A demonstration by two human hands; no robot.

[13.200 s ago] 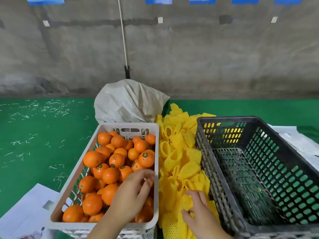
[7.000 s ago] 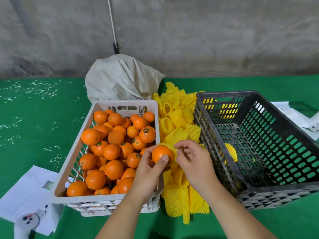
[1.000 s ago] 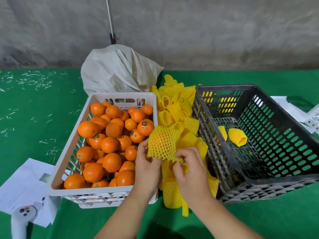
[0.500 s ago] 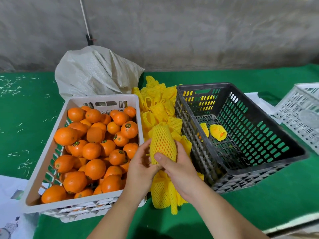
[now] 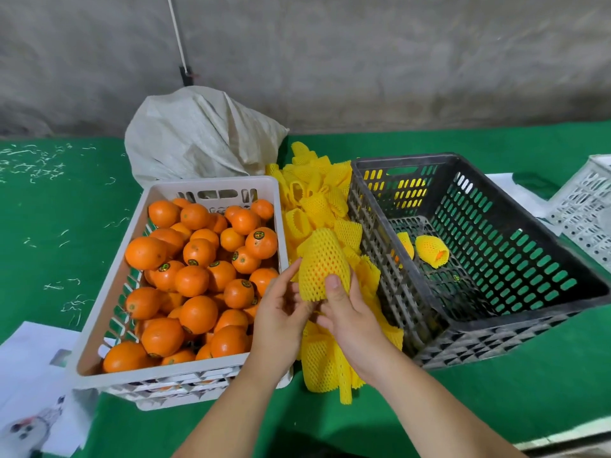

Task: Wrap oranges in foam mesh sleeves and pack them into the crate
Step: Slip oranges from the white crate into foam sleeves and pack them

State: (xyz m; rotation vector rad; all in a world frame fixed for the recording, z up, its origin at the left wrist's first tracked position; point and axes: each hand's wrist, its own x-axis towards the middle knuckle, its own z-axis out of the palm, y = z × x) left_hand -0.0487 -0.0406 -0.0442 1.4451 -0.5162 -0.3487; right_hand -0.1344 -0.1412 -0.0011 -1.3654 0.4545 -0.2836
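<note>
An orange inside a yellow foam mesh sleeve (image 5: 322, 262) is held up between the two crates. My right hand (image 5: 347, 312) grips it from below, thumb pressed on the front of the mesh. My left hand (image 5: 281, 312) touches the sleeve's lower left edge with its fingertips. The white crate (image 5: 211, 365) on the left is full of bare oranges (image 5: 198, 279). The black crate (image 5: 479, 328) on the right holds two wrapped oranges (image 5: 429, 251) on its floor. A pile of loose yellow sleeves (image 5: 314, 200) lies between the crates.
A grey woven sack (image 5: 198, 133) sits behind the white crate against the concrete wall. Another white crate (image 5: 585, 206) stands at the far right edge. White paper sheets (image 5: 29, 358) lie at the lower left on the green surface.
The sleeve is now pulled down over the orange, and the wrapped orange sits slightly higher in my right hand. My left hand's grip has loosened to fingertips on the edge.
</note>
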